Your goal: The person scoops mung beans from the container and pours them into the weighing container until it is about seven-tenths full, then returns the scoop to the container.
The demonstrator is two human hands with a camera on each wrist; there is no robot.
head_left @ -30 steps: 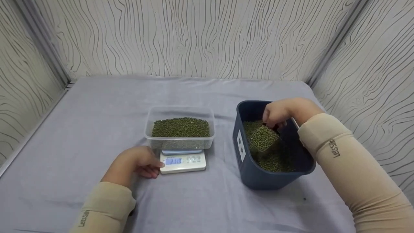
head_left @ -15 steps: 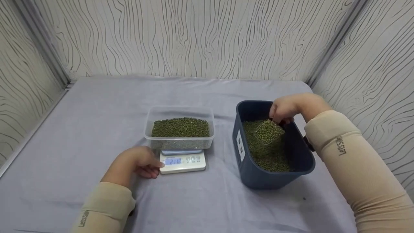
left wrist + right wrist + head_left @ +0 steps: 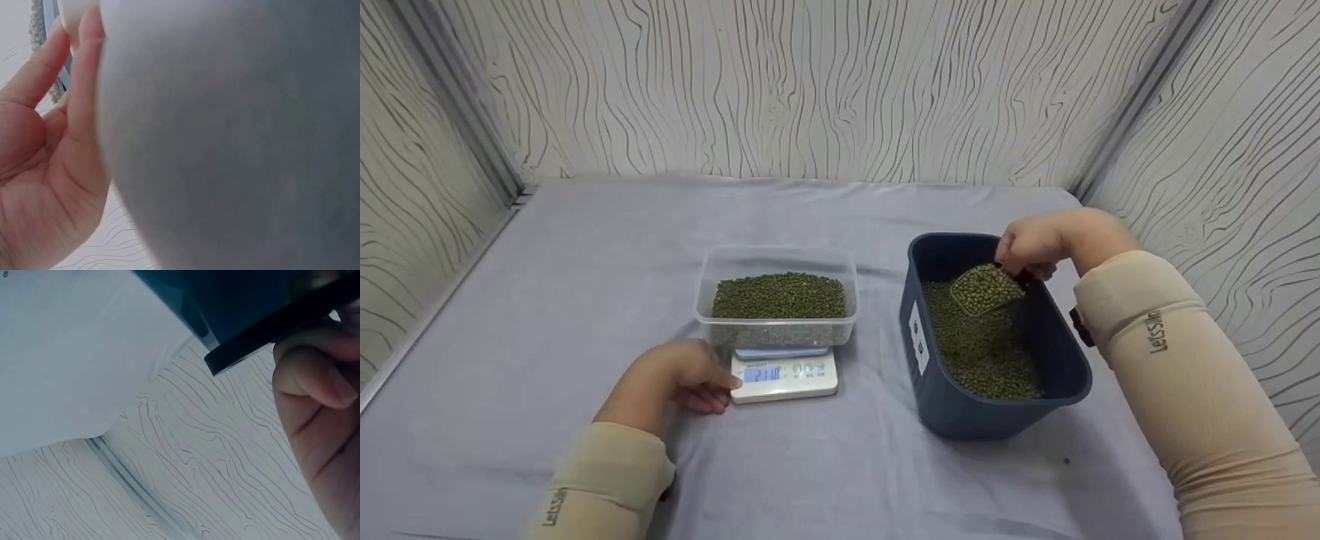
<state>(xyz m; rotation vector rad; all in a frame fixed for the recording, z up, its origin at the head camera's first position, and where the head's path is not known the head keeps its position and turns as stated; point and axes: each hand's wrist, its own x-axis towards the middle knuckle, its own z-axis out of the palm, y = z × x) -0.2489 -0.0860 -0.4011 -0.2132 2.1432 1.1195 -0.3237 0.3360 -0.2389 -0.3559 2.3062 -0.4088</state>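
Note:
In the head view my left hand [image 3: 690, 371] pinches the left edge of a white digital scale [image 3: 802, 386], thumb on top; the lit display seems to read 211.8. A clear plastic container [image 3: 776, 321], partly filled with green mung beans [image 3: 780, 295], rests on its platform. My right hand [image 3: 1039, 244] grips a clear scoop [image 3: 988, 291] heaped with mung beans, tilted above the bean pile inside a dark blue bin [image 3: 990, 418]. A black handle [image 3: 270, 336] crosses the fingers in the right wrist view. In the left wrist view, thumb and fingers close on the scale's edge [image 3: 72, 14].
A grey-lilac cloth [image 3: 607, 247] covers the table. Wood-grain panels [image 3: 780, 90] stand behind and on both sides. One small dark speck [image 3: 1066, 461] lies on the cloth in front of the bin. The bin carries a white label [image 3: 919, 337].
My right hand has moved up and to the right, lifting the bean-filled scoop towards the bin's far right rim. The left hand, scale and clear container stay in place.

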